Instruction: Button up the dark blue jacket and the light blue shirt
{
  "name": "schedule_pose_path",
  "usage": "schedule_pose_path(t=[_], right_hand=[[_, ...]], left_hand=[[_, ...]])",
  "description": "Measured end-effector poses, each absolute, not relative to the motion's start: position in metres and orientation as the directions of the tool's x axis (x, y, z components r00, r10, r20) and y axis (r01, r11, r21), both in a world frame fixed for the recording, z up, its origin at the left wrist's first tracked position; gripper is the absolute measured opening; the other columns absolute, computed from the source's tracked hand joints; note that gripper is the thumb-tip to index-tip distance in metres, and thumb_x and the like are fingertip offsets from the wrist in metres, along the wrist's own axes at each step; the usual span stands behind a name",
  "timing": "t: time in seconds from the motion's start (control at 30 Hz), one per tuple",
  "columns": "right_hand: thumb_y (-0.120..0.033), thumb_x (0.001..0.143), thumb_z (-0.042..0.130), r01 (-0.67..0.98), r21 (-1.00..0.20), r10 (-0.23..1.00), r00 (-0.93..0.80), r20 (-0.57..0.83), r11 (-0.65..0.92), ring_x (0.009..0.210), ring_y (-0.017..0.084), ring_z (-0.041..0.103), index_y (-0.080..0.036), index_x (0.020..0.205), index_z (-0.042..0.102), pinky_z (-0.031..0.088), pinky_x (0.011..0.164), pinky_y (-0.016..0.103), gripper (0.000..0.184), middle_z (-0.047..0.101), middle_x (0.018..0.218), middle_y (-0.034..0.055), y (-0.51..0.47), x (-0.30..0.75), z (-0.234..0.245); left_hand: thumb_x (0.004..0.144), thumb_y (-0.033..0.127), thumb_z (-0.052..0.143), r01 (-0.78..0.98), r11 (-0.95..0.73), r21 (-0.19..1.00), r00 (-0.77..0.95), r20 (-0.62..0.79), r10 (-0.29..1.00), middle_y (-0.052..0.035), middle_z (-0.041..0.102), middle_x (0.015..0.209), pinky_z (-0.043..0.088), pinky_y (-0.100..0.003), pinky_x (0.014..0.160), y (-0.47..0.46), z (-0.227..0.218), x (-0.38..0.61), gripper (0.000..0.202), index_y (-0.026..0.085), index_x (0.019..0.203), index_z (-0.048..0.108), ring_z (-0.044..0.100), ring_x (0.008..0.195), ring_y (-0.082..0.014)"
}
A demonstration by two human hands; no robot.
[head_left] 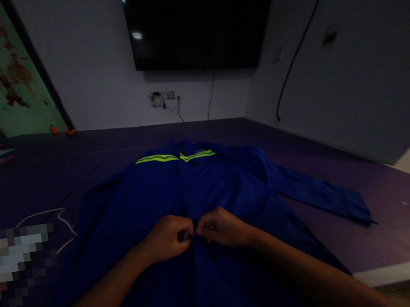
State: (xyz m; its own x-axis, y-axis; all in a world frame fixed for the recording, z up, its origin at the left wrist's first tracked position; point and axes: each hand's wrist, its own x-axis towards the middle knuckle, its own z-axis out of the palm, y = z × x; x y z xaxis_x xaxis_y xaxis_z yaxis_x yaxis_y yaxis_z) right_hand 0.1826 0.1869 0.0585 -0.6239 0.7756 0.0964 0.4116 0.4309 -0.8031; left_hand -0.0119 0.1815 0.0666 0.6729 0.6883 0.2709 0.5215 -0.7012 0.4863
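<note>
A blue work jacket (217,187) with yellow-green reflective stripes near its far end lies spread flat on a dark purple surface (344,164). Its one sleeve (317,193) stretches out to the right. My left hand (169,237) and my right hand (223,228) meet at the jacket's middle front seam, knuckles almost touching. Both are closed in a pinch on the front edges of the cloth. What lies between the fingertips is too dark to make out.
A white cord (59,219) curls on the surface left of the jacket, beside a blurred patch. A dark screen (201,17) hangs on the far wall above a socket with cables. The surface's pale front edge (408,270) runs at the lower right.
</note>
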Motion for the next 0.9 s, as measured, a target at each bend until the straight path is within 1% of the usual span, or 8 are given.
schedule_pose_path(t=[0.1,0.17,0.4,0.53,0.67,0.8,0.9], right_hand=[[-0.033,0.088,0.042,0.421,-0.803,0.777,-0.624,0.082,0.422,0.042,0.006,0.049,-0.014,0.075,0.061,0.035,0.042,0.015,0.03,0.059,0.054,-0.0012,0.1881,0.1828,0.0577],[-0.035,0.089,0.04,0.421,-0.8,0.781,-0.618,0.092,0.428,0.041,0.006,0.048,-0.013,0.075,0.06,0.034,0.041,0.015,0.033,0.058,0.053,-0.0014,0.189,0.183,0.0568],[-0.034,0.087,0.045,0.421,-0.777,0.776,-0.617,0.134,0.469,0.043,0.006,0.048,-0.013,0.073,0.06,0.034,0.043,0.015,0.029,0.059,0.054,-0.0014,0.1885,0.1835,0.0583],[-0.032,0.084,0.049,0.435,-0.782,0.795,-0.595,0.122,0.446,0.043,0.006,0.048,-0.014,0.071,0.06,0.034,0.042,0.015,0.025,0.059,0.054,-0.0013,0.1872,0.1827,0.0594],[-0.031,0.078,0.057,0.427,-0.793,0.803,-0.583,0.126,0.434,0.047,0.007,0.051,-0.014,0.071,0.06,0.036,0.044,0.015,0.019,0.06,0.054,-0.0011,0.1876,0.182,0.0577],[-0.033,0.076,0.06,0.429,-0.808,0.815,-0.57,0.103,0.403,0.046,0.007,0.051,-0.014,0.07,0.06,0.035,0.042,0.015,0.02,0.059,0.054,-0.0013,0.1875,0.1817,0.0568],[-0.033,0.076,0.06,0.422,-0.815,0.817,-0.566,0.107,0.398,0.046,0.007,0.05,-0.014,0.069,0.059,0.035,0.043,0.016,0.02,0.058,0.054,-0.0018,0.1868,0.1814,0.0575]], left_hand=[[0.059,0.003,0.05,0.51,-0.706,0.491,0.678,0.276,0.681,0.0057,0.05,0.054,0.028,-0.017,0.052,0.1824,0.0644,-0.0123,0.013,0.016,0.061,0.052,0.043,0.052,-0.0059],[0.059,0.003,0.05,0.498,-0.71,0.497,0.687,0.273,0.673,0.0054,0.051,0.054,0.028,-0.018,0.052,0.1834,0.0628,-0.0128,0.012,0.015,0.061,0.052,0.043,0.052,-0.0058],[0.059,0.003,0.049,0.49,-0.729,0.478,0.703,0.277,0.655,0.0047,0.052,0.055,0.029,-0.018,0.053,0.1857,0.0601,-0.0143,0.013,0.015,0.059,0.051,0.044,0.054,-0.0061],[0.059,0.003,0.048,0.493,-0.733,0.468,0.701,0.285,0.654,0.0051,0.05,0.054,0.028,-0.018,0.053,0.1849,0.0608,-0.0138,0.013,0.015,0.057,0.05,0.044,0.053,-0.0061],[0.058,0.002,0.048,0.487,-0.736,0.471,0.693,0.304,0.653,0.0051,0.05,0.052,0.028,-0.018,0.052,0.1834,0.0612,-0.0133,0.013,0.015,0.056,0.05,0.043,0.051,-0.0059],[0.059,0.003,0.048,0.486,-0.74,0.465,0.688,0.318,0.653,0.0051,0.05,0.052,0.028,-0.018,0.052,0.1828,0.0609,-0.0133,0.013,0.015,0.055,0.049,0.043,0.051,-0.0059],[0.059,0.004,0.049,0.493,-0.738,0.461,0.695,0.302,0.653,0.0052,0.049,0.052,0.028,-0.018,0.051,0.1831,0.061,-0.0134,0.012,0.016,0.056,0.048,0.043,0.051,-0.006]])
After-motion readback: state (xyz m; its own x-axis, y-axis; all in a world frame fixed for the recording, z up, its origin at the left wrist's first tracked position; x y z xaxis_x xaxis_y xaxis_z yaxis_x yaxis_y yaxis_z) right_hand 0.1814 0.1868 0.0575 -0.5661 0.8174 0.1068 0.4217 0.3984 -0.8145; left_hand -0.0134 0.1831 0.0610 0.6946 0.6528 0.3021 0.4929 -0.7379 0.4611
